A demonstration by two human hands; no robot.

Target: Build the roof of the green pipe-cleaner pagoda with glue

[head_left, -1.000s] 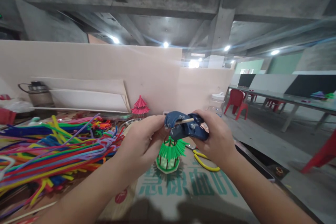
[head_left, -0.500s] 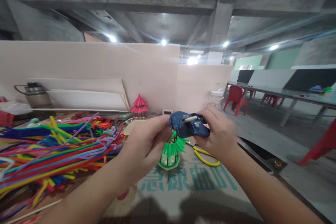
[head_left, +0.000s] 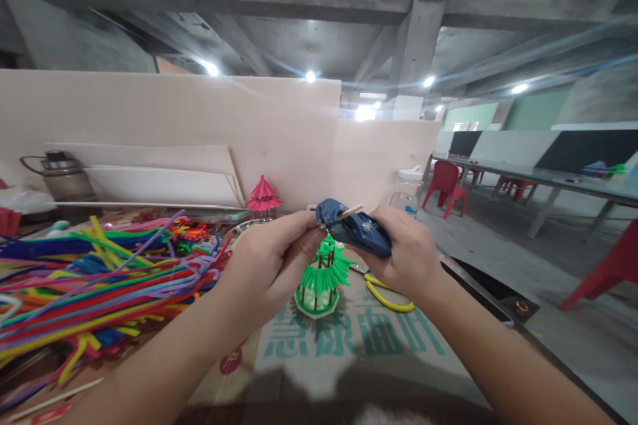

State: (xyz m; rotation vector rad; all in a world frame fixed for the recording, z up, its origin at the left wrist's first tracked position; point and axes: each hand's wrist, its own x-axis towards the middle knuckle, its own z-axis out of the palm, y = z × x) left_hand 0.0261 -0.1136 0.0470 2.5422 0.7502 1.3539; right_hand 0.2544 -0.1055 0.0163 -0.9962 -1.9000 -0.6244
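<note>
In front of me, my left hand (head_left: 279, 249) pinches the left end of a dark blue plastic tool (head_left: 366, 234); its fingertips are partly hidden. Whitish smears mark the tool, and a thin pale stick (head_left: 351, 212) juts up from it to the right. My right hand (head_left: 406, 246) is wrapped round the tool's other end. Below and behind it, a small green pagoda model (head_left: 323, 273) stands upright on the cardboard (head_left: 349, 378). Yellow-handled scissors (head_left: 389, 299) lie under my right hand.
Colourful pipe cleaners (head_left: 119, 279) are heaped at the left. A pink pagoda model (head_left: 263, 196) stands by the pale partition (head_left: 174, 109). Behind my right hand is a clear jar (head_left: 407, 191) with a white lid. A flask (head_left: 67, 176) sits far left, and red chairs (head_left: 442, 186) stand right.
The blue tool has tilted, its right end now lower, and the stick in it has turned with it. Both hands keep their grip. The view has shifted slightly.
</note>
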